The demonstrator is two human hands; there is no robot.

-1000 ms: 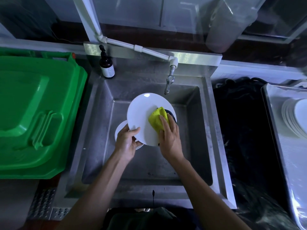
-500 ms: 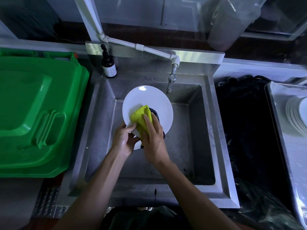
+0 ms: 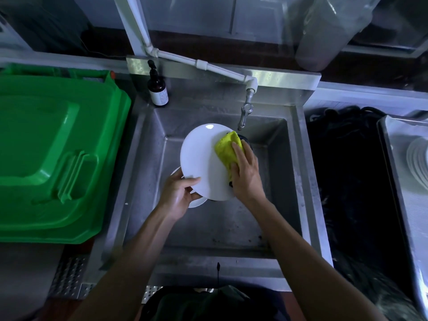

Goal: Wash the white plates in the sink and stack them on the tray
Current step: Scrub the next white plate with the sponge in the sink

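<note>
Sink [image 3: 298, 181] of steel is the landmark: a green bin lid [image 3: 53, 154] lies to its left, the tray [image 3: 393, 172] with stacked plates [image 3: 419, 158] to its right. Above the basin, the left hand [image 3: 178, 193] pinches the white plate [image 3: 201, 163] by its lower rim, while the right hand [image 3: 246, 174] presses a yellow cloth [image 3: 228, 149] flat on it. Another plate [image 3: 196, 202] lies beneath. A wet rim could slip from that thin pinch. The bottle [image 3: 158, 89] label at the sink's back corner is unreadable.

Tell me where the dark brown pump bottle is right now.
In the head view, the dark brown pump bottle stands on the steel sink's back left corner, beside the green plastic bin lid, left of the tap.
</note>
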